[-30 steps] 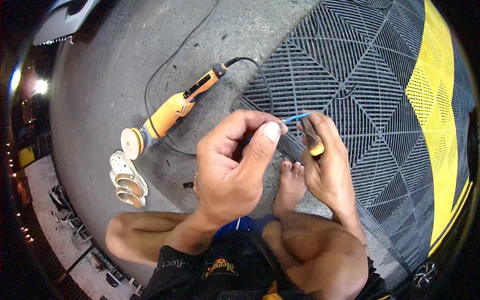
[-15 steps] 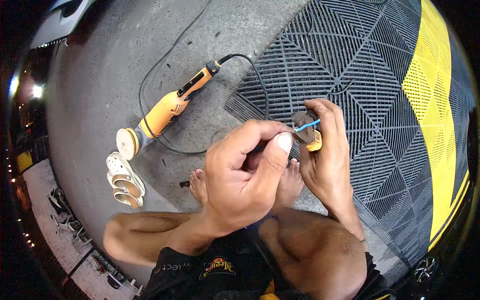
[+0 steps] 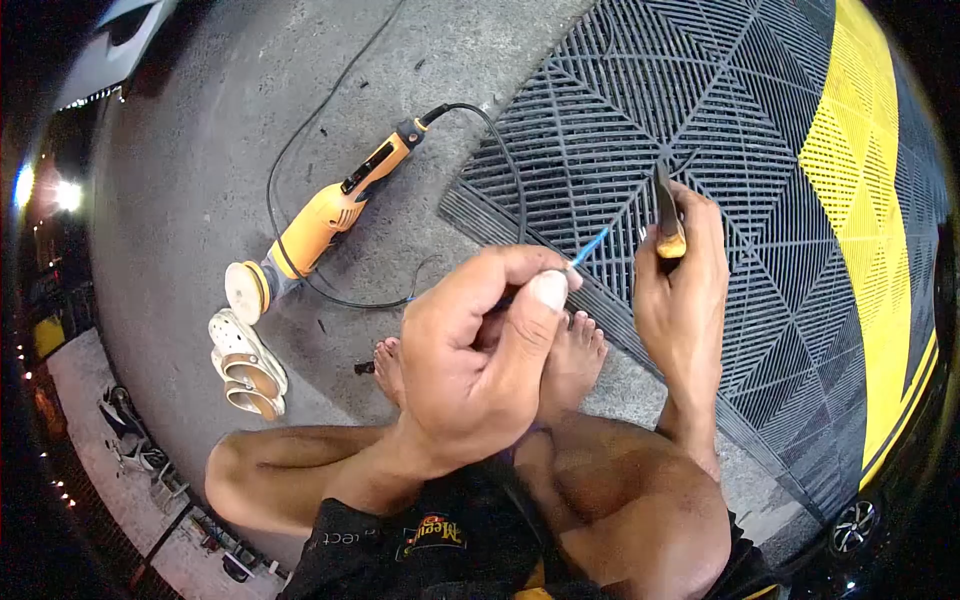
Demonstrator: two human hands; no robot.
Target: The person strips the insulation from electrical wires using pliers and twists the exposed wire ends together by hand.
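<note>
In the head view, the left hand [image 3: 480, 350] pinches a blue wire [image 3: 590, 247] between thumb and forefinger, its other fingers curled in. The wire's free end slants up from the fingertips towards the right hand [image 3: 688, 285], apart from it. The right hand is closed around a hand tool [image 3: 667, 215] with a dark metal head and a yellow grip; the head points away from the person, and the tool does not touch the wire.

Beyond the left hand and to its left, an orange polisher [image 3: 325, 218] with a pale round pad lies on the grey floor [image 3: 190, 200], a black cord [image 3: 512, 160] running from its end. White clogs [image 3: 245, 365] lie left of the left hand, near the pad. The right foot [image 3: 572, 365] is below and between the hands. Behind the right hand spreads a ribbed mat [image 3: 760, 120], black with a yellow band.
</note>
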